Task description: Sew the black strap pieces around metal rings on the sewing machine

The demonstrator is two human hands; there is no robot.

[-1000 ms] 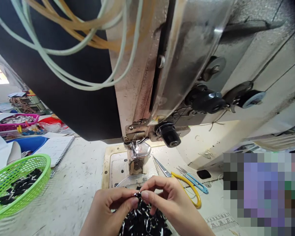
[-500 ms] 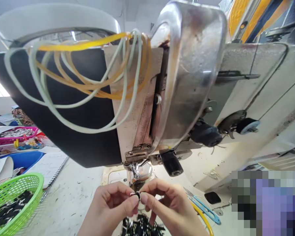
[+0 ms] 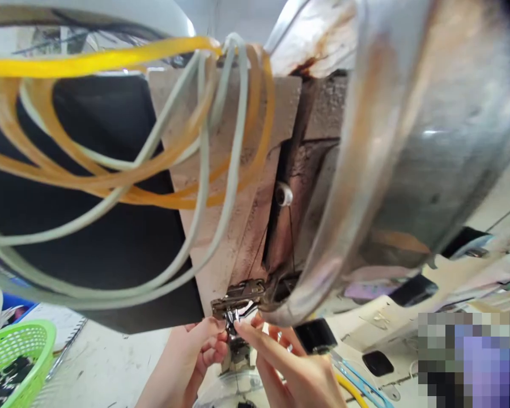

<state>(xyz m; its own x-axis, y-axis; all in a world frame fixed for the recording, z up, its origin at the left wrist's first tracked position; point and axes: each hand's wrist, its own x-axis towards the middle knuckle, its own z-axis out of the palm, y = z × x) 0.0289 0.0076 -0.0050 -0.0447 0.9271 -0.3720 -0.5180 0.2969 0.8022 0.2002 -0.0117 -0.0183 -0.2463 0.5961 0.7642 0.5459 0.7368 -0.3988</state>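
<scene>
Both my hands are up at the clamp and presser foot of an industrial sewing machine. My left hand, closed with its fingertips pinched, holds a small black-and-metal piece just under the foot. From the right, my right hand reaches in with the index fingertip against the same piece and the other fingers curled. The piece is mostly hidden by fingertips and shiny metal parts, so its kind cannot be made out.
Looped pale and orange bands hang over the machine head. A green basket with black pieces stands at left, beside a spiral notebook. Blue thread snips and a yellow tube lie at right.
My head has moved closer to the machine, which now looks larger. My hands have brought the small piece from in front of the machine up to the presser foot.
</scene>
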